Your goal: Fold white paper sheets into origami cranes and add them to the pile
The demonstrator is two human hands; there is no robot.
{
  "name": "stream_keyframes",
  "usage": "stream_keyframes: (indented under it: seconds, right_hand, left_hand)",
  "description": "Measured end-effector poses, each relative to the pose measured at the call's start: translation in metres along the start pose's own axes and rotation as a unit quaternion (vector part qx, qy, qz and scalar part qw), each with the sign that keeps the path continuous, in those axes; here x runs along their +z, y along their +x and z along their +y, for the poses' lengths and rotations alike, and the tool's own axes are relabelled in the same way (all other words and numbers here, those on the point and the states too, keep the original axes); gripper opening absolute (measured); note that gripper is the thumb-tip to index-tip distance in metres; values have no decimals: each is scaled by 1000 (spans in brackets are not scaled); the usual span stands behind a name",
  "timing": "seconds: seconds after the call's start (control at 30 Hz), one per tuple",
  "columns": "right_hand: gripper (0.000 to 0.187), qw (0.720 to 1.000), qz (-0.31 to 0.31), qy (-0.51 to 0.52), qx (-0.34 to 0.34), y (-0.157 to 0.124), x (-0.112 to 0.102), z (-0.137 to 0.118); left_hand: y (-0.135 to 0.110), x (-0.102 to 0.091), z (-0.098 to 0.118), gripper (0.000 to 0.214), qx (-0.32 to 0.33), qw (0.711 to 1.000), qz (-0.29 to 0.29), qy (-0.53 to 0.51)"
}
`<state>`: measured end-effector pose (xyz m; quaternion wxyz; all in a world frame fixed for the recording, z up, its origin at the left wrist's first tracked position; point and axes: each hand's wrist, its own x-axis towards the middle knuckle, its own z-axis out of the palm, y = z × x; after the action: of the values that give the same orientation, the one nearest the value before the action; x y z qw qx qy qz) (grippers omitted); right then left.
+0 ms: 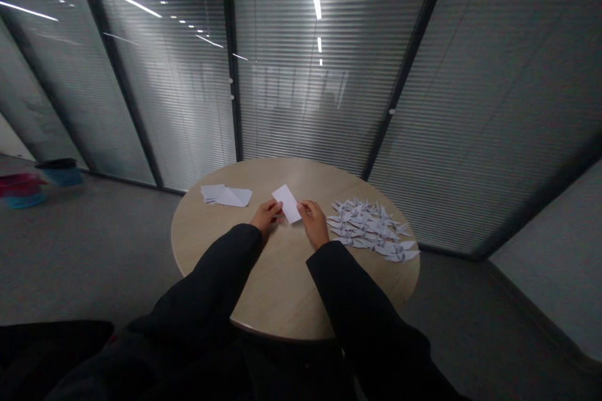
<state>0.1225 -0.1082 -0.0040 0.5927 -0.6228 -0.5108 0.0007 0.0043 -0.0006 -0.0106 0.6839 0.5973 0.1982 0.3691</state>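
Observation:
Between my hands is a white rectangular sheet of paper (287,203), tilted above the round table. My left hand (268,215) pinches its left edge, and my right hand (314,223) grips the lower right edge. To the left lies a loose stack of white paper sheets (230,195), some overlapping at angles. On the right, close beside my right hand, many folded white paper cranes (369,229) are laid out in crowded rows.
The round wooden table (282,301) has its far edge near a glass partition with blinds (301,119). Two bins stand on the floor at far left, one dark-rimmed blue bin (61,173) and one with a red liner (21,190).

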Motion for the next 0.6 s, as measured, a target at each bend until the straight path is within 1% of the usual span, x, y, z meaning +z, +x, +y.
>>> stream_keyframes:
  seconds: [0.07, 0.13, 0.3, 0.43, 0.53, 0.6]
  right_hand:
    - [26, 1000, -9, -5, -10, 1, 0, 3]
    - [25, 1000, -17, -7, -16, 1, 0, 4]
    - [22, 999, -43, 12, -12, 0, 2, 2]
    - [20, 997, -69, 39, 6, 0, 5, 0]
    - [20, 995, -81, 59, 26, 0, 7, 0]
    - [21, 994, -85, 60, 36, 0, 7, 1]
  left_hand:
    - [0, 1, -1, 40, -2, 1000, -17, 13]
    - [-1, 2, -1, 41, 2, 1000, -22, 19]
    - [1, 2, -3, 42, 11, 1000, 10, 3]
    - [7, 3, -7, 46, -2, 1000, 6, -10]
    - [8, 6, -8, 44, -8, 1000, 3, 16]
    - [7, 8, -8, 45, -16, 999, -12, 26]
